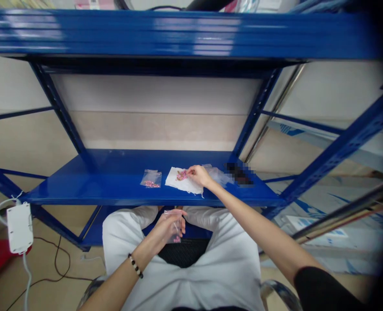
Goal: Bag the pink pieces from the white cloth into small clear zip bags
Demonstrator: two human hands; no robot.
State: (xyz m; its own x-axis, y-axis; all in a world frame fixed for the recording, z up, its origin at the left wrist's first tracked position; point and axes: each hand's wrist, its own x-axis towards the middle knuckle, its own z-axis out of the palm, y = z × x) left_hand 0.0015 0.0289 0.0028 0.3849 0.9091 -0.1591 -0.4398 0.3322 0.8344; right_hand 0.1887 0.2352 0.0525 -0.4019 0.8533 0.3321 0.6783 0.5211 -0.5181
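My right hand (199,175) reaches onto a crumpled white paper sheet (186,185), its fingertips at a small heap of pink beads (181,175). Whether those fingers pinch any beads, I cannot tell. Low over my lap, my left hand (168,226) grips a small clear plastic bag (175,226) with a few pink beads at its bottom. A dark beaded bracelet (135,265) circles my left wrist. On the shelf left of the paper lies a clear zip bag (151,179) holding pink beads.
Crumpled clear plastic (215,174) and a blurred dark object (239,174) lie right of the paper on the blue steel shelf (94,185). A blue shelf beam (178,34) runs overhead. A white plug-in device (19,227) with cables hangs at the lower left.
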